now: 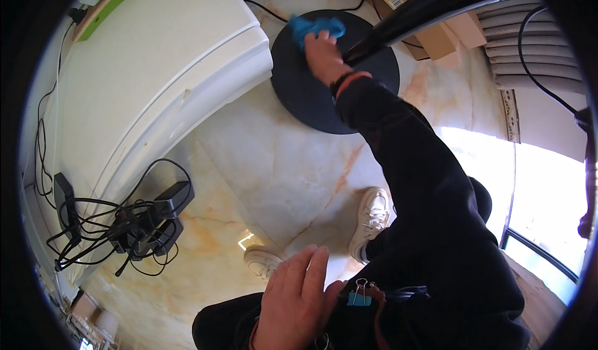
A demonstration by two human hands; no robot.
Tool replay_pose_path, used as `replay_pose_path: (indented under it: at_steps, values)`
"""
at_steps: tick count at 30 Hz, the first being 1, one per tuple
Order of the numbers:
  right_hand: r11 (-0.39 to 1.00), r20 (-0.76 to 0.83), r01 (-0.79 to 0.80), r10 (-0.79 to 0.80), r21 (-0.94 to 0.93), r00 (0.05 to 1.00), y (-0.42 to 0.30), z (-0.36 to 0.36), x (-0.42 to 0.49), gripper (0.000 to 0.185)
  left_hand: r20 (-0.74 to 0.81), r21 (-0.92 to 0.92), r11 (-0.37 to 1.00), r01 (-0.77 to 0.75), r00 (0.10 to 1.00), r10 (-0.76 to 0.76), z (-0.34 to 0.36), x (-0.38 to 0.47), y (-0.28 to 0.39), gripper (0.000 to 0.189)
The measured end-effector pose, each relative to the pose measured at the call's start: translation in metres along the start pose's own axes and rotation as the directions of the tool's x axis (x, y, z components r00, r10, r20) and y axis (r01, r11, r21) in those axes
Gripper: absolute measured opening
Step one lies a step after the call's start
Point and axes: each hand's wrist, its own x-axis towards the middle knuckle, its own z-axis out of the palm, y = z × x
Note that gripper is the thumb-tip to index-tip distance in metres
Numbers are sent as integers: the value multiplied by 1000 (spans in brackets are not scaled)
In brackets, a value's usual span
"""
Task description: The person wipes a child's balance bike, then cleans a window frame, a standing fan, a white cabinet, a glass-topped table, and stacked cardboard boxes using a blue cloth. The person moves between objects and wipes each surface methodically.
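My right hand [324, 59] reaches far forward, its fingers on a crumpled blue cloth [322, 27]. The cloth lies against the far left part of a round black base [308, 102] on the floor. A thick black pole [420, 16] rises from near the base's middle towards the upper right, passing close by my right wrist. In front of my body, near the bottom of the view, my left hand [294, 298] is held with fingers straight and nothing in it. A blue binder clip [359, 298] hangs at my clothing beside that hand.
A white cabinet-like unit [187, 37] stands at left. Tangled black cables and power adapters [140, 228] hang by its near end. Cardboard boxes [420, 37] and grey ribbed padding [528, 46] sit at upper right. My white shoes [373, 214] stand on marbled floor tiles [289, 163].
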Motion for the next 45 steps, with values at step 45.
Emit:
replay_pose_path:
  at_steps: [45]
  values:
    - [788, -69, 457, -473, 413, 879, 143, 27, 75, 34, -13, 6, 921, 390, 921, -390, 41, -3, 8, 51]
